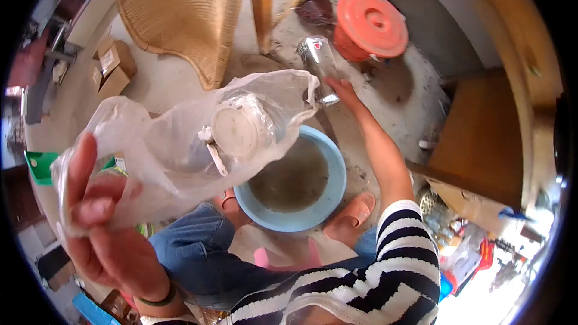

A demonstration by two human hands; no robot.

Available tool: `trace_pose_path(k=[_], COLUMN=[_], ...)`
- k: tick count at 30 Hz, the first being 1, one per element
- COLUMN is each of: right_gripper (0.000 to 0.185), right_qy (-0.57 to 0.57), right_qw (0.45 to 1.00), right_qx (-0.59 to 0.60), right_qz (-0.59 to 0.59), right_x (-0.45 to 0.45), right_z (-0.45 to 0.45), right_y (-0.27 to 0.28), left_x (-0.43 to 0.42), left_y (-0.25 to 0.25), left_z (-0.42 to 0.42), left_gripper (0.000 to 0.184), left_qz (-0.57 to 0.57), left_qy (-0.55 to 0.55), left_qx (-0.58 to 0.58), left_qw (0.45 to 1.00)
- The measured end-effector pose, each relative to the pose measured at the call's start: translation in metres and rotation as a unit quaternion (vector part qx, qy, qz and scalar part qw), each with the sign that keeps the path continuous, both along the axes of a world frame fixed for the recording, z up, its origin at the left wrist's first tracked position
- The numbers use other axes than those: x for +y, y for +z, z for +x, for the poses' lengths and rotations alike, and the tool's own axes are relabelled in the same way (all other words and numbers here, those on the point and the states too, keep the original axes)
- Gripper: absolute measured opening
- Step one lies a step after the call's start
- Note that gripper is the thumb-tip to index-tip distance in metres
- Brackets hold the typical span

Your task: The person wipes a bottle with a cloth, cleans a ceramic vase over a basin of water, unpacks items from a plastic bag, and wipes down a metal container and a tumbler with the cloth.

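A thin, see-through plastic bag (174,168) stretches across the middle, held at its left edge by my left hand (111,222), whose fingers close on the film. Inside the bag lies a pale round tub (238,129), with a small white piece resembling a spoon handle (217,157) beside it. At the bag's right end, my right hand (344,91) grips a clear, shiny cylindrical cup (319,60) with a red heart mark. The cup is tilted, and its lower end is close to the bag; I cannot tell whether they touch.
Between my feet stands a blue basin (337,171) of murky water. A red lidded bucket (367,27) is at the back right, a woven chair (180,12) at the back. A cardboard box (113,67) lies left; a wooden cabinet (478,138) stands right, near clutter.
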State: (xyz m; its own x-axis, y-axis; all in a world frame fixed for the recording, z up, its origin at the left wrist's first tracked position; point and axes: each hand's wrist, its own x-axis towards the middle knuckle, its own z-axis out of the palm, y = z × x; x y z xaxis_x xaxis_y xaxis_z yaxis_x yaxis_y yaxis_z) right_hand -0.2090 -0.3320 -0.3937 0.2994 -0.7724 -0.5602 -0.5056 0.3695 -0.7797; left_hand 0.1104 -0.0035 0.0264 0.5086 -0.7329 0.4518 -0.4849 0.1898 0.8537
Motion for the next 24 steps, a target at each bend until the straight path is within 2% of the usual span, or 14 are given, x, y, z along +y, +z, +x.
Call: trace_pose_path(k=[1,4,5,6,8,11,14,17,23,24], right_gripper=[0.078,0.076,0.079,0.081,0.084,0.089,0.086,0.087,0.098,0.098], right_qy=[0.000,-0.044,-0.038,-0.035,-0.028,-0.042,-0.079,-0.121,-0.213,-0.206], right_qw=[1.000,0.964,0.970,0.964,0.951,0.927,0.884,0.887,0.864,0.853], right_qx=[0.011,0.174,0.106,0.118,0.136,0.194,0.204,0.159,0.046,0.041], right_qz=[0.000,-0.198,-0.214,-0.234,-0.277,-0.319,-0.414,-0.416,-0.454,-0.477], right_x=[0.020,0.096,0.107,0.121,0.176,0.240,0.295,0.338,0.391,0.391], right_z=[-0.023,-0.070,-0.088,-0.110,-0.114,-0.156,-0.193,-0.205,-0.202,-0.204], right_y=[0.016,0.104,0.117,0.132,0.235,0.297,0.328,0.354,0.350,0.354], left_x=[-0.002,-0.015,-0.018,-0.022,-0.024,-0.037,-0.062,-0.101,-0.156,-0.157], left_y=[-0.001,0.004,0.010,0.012,0.013,0.004,-0.004,-0.004,0.025,0.024], left_z=[-0.003,-0.018,-0.020,-0.022,-0.030,-0.064,-0.098,-0.131,-0.208,-0.212], left_gripper=[0.027,0.025,0.023,0.021,0.018,0.017,0.019,0.020,0.023,0.023], left_qz=[-0.021,-0.039,-0.052,-0.051,-0.050,-0.083,-0.120,-0.107,-0.139,-0.110], left_qy=[-0.014,0.012,-0.025,-0.043,-0.078,-0.109,-0.141,-0.187,-0.268,-0.275], left_qx=[-0.020,-0.084,-0.071,-0.043,0.005,-0.018,-0.118,-0.131,-0.055,-0.061], left_qw=[0.999,0.996,0.996,0.997,0.996,0.990,0.976,0.968,0.952,0.953])
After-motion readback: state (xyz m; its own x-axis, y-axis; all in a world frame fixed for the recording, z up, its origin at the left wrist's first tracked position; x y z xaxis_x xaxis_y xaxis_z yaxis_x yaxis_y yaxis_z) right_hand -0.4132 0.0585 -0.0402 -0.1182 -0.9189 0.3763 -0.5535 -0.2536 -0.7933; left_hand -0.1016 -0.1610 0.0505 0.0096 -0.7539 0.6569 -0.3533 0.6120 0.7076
